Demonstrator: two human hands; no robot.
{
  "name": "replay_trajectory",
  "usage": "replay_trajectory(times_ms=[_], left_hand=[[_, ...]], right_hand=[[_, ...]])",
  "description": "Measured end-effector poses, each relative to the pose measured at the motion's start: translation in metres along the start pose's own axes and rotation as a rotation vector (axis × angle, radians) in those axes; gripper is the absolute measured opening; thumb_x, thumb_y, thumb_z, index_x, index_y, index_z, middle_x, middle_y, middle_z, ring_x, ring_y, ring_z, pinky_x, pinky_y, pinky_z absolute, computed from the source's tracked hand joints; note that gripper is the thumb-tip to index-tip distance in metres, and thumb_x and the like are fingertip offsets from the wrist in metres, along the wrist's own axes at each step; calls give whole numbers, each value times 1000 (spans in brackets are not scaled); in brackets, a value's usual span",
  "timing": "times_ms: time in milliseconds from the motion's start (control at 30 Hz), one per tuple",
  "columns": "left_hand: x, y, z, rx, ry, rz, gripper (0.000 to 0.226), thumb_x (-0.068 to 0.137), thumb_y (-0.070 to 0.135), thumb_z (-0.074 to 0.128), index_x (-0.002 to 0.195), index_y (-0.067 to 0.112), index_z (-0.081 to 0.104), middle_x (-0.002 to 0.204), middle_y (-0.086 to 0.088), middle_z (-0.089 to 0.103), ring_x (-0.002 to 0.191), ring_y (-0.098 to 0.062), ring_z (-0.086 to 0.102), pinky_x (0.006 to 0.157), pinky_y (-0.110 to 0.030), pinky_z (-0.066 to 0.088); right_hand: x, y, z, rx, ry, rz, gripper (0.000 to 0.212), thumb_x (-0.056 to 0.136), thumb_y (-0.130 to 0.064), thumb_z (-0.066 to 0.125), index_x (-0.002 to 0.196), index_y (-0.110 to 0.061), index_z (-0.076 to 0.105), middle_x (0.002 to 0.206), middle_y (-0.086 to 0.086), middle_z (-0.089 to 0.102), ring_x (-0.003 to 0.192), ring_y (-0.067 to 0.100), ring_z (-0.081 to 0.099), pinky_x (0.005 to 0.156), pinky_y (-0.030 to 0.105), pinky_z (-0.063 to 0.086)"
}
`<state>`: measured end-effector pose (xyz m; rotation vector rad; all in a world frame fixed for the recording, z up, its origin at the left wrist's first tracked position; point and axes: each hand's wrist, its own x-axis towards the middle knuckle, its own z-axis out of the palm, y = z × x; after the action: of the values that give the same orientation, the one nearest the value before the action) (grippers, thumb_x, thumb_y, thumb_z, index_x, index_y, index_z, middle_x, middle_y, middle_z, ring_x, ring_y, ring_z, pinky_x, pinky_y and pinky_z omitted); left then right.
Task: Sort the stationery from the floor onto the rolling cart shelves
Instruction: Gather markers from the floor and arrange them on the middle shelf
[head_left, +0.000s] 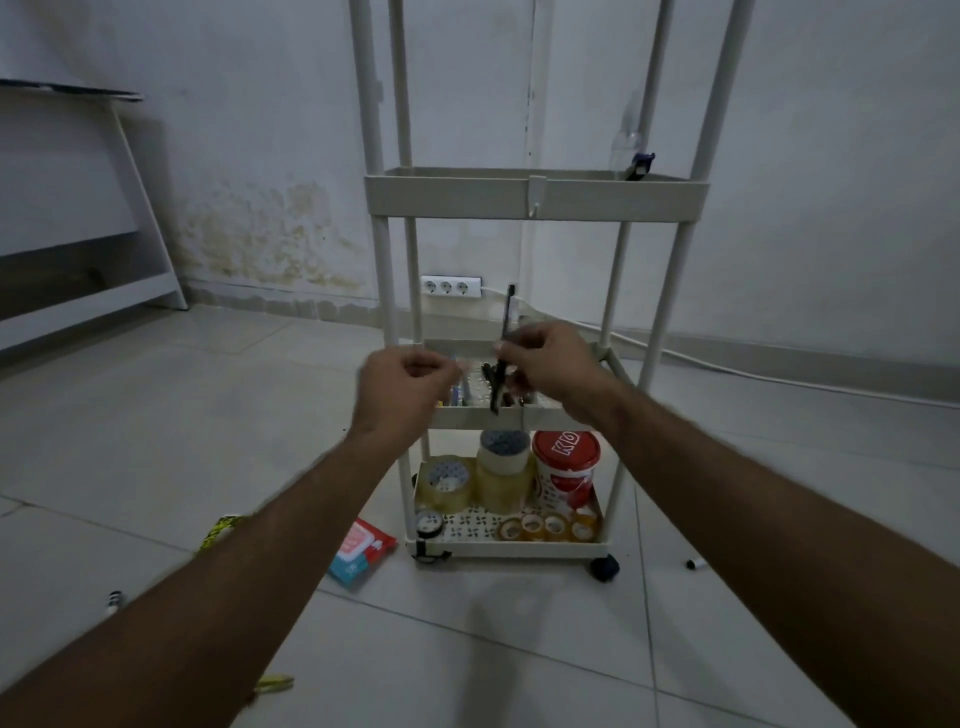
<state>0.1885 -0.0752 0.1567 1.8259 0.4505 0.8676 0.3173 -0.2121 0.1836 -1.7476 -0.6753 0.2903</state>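
Over middle shelf (498, 418), 12 o'clock | right hand (550, 364) grip pinching black pen (506, 332); left hand (402, 387) curled, contents unclear | tapes on bottom shelf (511, 550) | left: packet (358, 553) 7 o'clock, marker (695, 564) 4 o'clock.

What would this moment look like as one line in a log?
right hand: holds black pen over middle shelf | left hand: curled, contents unclear | floor: items left

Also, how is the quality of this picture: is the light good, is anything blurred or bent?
Head view: the light is dim and flat, with a soft shadow on the floor tiles; the wide lens bends the cart posts outward; both forearms and the left hand are smeared by motion blur; the right hand holds a black pen, which is fairly sharp.
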Motion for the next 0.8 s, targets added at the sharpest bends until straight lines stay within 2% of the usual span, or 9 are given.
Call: replay_trajectory(times_ms=[67, 133, 233, 333, 400, 500, 600, 700, 800], left_hand=[[5, -6, -9, 201, 245, 154, 15, 89, 32, 75, 90, 18, 69, 78, 5, 69, 69, -10, 66, 63, -24, 52], [8, -15, -14, 247, 351, 209, 25, 91, 34, 71, 109, 18, 62, 97, 3, 61, 80, -12, 59, 68, -25, 49], [15, -30, -13, 180, 227, 85, 49, 95, 38, 66, 136, 17, 49, 120, 3, 54, 100, -14, 59, 79, -27, 50], [18, -41, -9, 105, 82, 17, 25, 100, 33, 60, 122, 24, 52, 105, 11, 62, 97, -15, 65, 69, -22, 50], [18, -43, -7, 99, 78, 18, 17, 101, 32, 59, 115, 27, 51, 98, 17, 60, 90, -11, 64, 65, -23, 47], [16, -45, -5, 80, 69, 15, 24, 100, 30, 60, 121, 26, 50, 99, 19, 57, 88, -6, 60, 68, -22, 47], [12, -44, -3, 84, 77, 13, 33, 98, 30, 64, 126, 24, 48, 98, 20, 53, 92, -10, 58, 80, -29, 50], [6, -39, 0, 99, 81, 37, 40, 96, 24, 67, 131, 23, 47, 102, 16, 54, 94, -5, 55, 86, -29, 49], [-1, -38, 1, 163, 113, 24, 57, 92, 27, 70, 141, 20, 42, 127, 1, 52, 115, -18, 53, 101, -43, 49]], right_hand=[[18, 5, -15, 3, 155, 9, 24, 96, -16, 67, 112, 1, 69, 93, 15, 73, 67, 23, 70, 69, 40, 64], [35, 12, -25, -39, 274, 10, 23, 94, -16, 69, 110, 1, 70, 92, 15, 74, 70, 24, 72, 62, 34, 62], [54, 24, -26, -121, 336, 4, 19, 88, -16, 76, 101, -2, 72, 92, 19, 74, 70, 26, 72, 66, 37, 62], [63, 32, -25, -210, 307, 37, 18, 81, -16, 84, 86, -4, 72, 82, 16, 75, 67, 26, 74, 72, 44, 63], [59, 37, -22, -295, 203, 97, 20, 77, -16, 86, 85, -1, 75, 77, 16, 75, 61, 20, 74, 67, 37, 63], [49, 48, -14, -481, 105, 89, 26, 74, -21, 88, 83, 0, 76, 74, 14, 75, 58, 16, 72, 65, 33, 63], [44, 50, -13, -504, 136, 43, 27, 74, -23, 88, 82, 0, 76, 75, 13, 75, 62, 18, 72, 68, 36, 63], [38, 45, -21, -489, 163, 7, 21, 80, -21, 83, 84, -1, 77, 78, 13, 75, 60, 17, 71, 59, 27, 58], [23, 42, -24, -499, 223, -62, 17, 86, -20, 78, 86, -4, 76, 78, 9, 74, 64, 14, 69, 61, 26, 57]])
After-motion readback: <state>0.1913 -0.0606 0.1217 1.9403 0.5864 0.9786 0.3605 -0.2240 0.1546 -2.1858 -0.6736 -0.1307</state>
